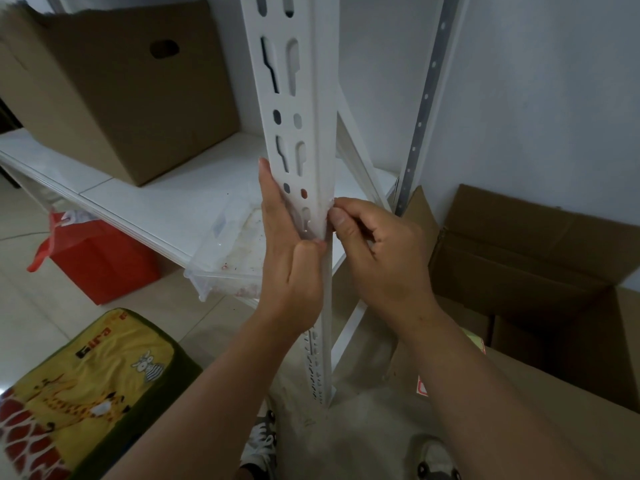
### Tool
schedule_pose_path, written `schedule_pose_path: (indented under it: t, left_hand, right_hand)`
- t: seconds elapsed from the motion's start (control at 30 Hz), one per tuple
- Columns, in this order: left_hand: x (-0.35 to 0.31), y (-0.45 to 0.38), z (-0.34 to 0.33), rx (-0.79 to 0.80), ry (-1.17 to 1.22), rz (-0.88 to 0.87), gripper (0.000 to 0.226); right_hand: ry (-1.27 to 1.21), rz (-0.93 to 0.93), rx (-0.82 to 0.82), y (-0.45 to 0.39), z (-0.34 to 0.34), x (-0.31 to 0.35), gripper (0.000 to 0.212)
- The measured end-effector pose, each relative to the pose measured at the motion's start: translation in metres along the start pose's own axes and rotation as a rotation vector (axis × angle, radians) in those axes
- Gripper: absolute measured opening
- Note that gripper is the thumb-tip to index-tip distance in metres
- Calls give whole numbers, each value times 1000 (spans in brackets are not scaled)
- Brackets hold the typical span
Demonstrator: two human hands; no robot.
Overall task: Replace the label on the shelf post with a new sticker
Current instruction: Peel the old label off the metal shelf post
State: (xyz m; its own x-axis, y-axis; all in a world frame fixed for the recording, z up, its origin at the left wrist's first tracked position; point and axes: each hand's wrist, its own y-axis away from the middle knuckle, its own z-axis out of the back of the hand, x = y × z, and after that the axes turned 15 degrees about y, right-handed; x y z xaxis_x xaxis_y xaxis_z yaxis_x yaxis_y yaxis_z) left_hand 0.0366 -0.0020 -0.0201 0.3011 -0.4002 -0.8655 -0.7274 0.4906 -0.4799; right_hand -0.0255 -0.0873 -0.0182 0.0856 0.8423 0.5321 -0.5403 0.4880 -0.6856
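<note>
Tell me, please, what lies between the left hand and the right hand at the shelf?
In the head view, the white shelf post stands between them: the left hand lies against its slotted face, and the right hand pinches at its corner edge.

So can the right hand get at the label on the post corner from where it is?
Probably yes: the right hand already has its fingertips at the label on the shelf post, with nothing between.

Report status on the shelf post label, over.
Left hand flat against the shelf post, thumb pressing its corner edge. Right hand pinching a translucent label at that edge. Nothing blocking the post.
</note>
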Motion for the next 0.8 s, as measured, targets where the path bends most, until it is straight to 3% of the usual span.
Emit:
schedule_pose_path:
  t: [0.53, 0.8]
  left_hand:
    - [-3, 3, -6, -46, -13, -5, 92]
    - [-1, 2, -2, -31, -39, -24, 87]
  right_hand:
    - [96, 42, -133, -3, -5, 7, 12]
    - [25, -13, -83, -5, -6, 6, 16]
